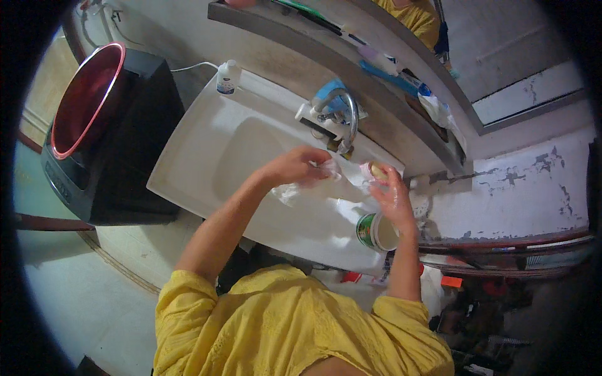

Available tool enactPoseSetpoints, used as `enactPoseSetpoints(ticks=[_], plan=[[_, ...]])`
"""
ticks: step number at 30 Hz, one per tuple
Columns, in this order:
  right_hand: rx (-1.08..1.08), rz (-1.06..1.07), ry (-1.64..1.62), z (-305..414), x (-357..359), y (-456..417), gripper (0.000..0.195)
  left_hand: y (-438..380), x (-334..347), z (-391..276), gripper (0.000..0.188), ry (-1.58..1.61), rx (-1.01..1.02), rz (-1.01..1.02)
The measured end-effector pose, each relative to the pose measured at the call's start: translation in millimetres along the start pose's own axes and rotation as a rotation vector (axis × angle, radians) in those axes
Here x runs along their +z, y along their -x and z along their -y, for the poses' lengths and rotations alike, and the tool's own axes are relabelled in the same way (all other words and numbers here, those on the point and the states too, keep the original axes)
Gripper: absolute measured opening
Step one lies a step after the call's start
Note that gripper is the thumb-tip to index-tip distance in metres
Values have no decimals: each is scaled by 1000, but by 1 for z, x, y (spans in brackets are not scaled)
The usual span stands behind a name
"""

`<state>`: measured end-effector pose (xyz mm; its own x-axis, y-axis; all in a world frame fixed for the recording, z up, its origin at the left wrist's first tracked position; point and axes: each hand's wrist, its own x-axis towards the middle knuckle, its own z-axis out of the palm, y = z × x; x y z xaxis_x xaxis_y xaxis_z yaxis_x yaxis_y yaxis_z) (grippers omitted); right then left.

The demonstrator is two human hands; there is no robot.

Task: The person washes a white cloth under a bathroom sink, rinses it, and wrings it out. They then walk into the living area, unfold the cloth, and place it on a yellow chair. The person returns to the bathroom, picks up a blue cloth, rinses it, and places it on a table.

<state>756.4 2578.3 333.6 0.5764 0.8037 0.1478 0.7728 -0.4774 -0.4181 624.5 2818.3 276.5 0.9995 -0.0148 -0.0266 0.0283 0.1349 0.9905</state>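
Over the white sink (263, 136), my left hand (303, 167) grips one end of a thin white cloth (331, 171), part of which hangs below the fingers. My right hand (388, 190) is to the right of it, fingers curled around a small pale yellowish piece, perhaps soap (377, 172), with pinkish-white cloth against it. The wet fabric stretches between both hands, below the spout of a curved chrome faucet (352, 122). Under my right wrist, a white tub with a green label (369, 230) lies tilted at the sink's right end.
A white bottle (227, 77) stands on the sink's back left corner. To the left, a red basin (89, 98) leans on a black appliance (136, 141). A grey shelf (301, 47) holding toothbrushes and packets runs above the faucet, below a mirror (512, 56).
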Motion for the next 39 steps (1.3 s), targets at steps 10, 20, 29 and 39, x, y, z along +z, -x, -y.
enactPoseSetpoints(ticks=[10, 20, 29, 39], plan=[[88, 88, -517, 45, 20, -32, 11, -8, -23, -30, 20, -467, 1, 46], [216, -136, -1133, 26, -25, -29, 10, -4, -43, 62, 11, -431, 105, -378], [233, -114, -1084, 39, -29, -33, 17, -27, 56, 57, 35, -160, 174, -420], [258, -94, -1331, 25, -29, -24, 27, -33, 35, 85, 30, 181, 168, -293]])
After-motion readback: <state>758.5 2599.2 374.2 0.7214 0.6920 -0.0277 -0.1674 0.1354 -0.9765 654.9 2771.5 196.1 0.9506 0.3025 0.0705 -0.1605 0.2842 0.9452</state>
